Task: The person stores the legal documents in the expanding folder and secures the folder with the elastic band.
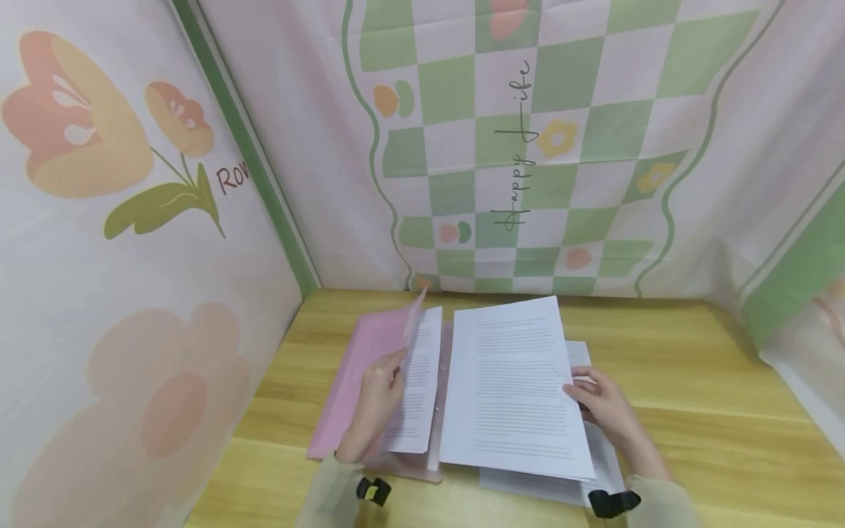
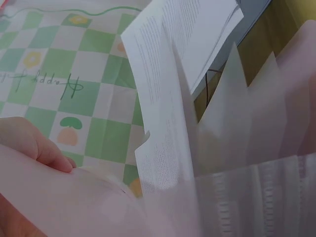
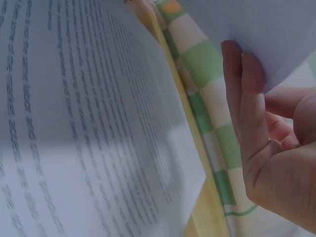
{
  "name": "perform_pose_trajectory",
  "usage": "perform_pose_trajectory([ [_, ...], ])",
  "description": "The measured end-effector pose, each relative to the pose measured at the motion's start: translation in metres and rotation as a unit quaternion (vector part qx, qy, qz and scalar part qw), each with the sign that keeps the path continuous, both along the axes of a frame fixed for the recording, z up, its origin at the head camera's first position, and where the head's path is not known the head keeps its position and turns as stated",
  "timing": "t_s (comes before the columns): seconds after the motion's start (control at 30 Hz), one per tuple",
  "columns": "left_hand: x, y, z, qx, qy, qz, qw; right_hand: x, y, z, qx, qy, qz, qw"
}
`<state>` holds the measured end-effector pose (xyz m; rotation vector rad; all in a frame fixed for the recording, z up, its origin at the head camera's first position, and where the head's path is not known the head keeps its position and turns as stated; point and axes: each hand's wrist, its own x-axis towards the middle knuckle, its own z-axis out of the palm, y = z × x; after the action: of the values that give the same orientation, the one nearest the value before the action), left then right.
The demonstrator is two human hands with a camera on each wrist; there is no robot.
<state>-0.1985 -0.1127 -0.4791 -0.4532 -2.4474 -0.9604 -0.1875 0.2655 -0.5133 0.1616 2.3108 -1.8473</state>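
On the left of the table a pink folder (image 1: 381, 330) lies opened out, with a printed sheet (image 1: 425, 411) standing inside it. My left hand (image 1: 381, 389) pinches the raised edge of the folder's cover, thumb and fingers also visible on it in the left wrist view (image 2: 42, 150). A stack of printed paper (image 1: 515, 396) is lifted at a slant beside the folder. My right hand (image 1: 604, 403) pinches this stack at its right edge, thumb on the upper face and fingers beneath. More printed sheets (image 1: 601, 455) lie flat on the table underneath.
The wooden table (image 1: 706, 381) extends to the right of the papers. A patterned cloth (image 1: 508, 147) hangs behind its far edge, and a flowered cloth (image 1: 132, 279) walls off the left side.
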Motion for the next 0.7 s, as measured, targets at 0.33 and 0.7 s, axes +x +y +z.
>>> perform_pose_trajectory([
  [0.33, -0.001, -0.001, -0.001, 0.003, 0.009, -0.002, 1.0000, -0.003, -0.011, -0.008, -0.020, 0.003, 0.015, 0.9997],
  [0.7, -0.001, 0.000, 0.000, 0.001, -0.003, 0.001, 1.0000, -0.006, -0.024, -0.013, -0.002, -0.014, 0.001, 0.9999],
])
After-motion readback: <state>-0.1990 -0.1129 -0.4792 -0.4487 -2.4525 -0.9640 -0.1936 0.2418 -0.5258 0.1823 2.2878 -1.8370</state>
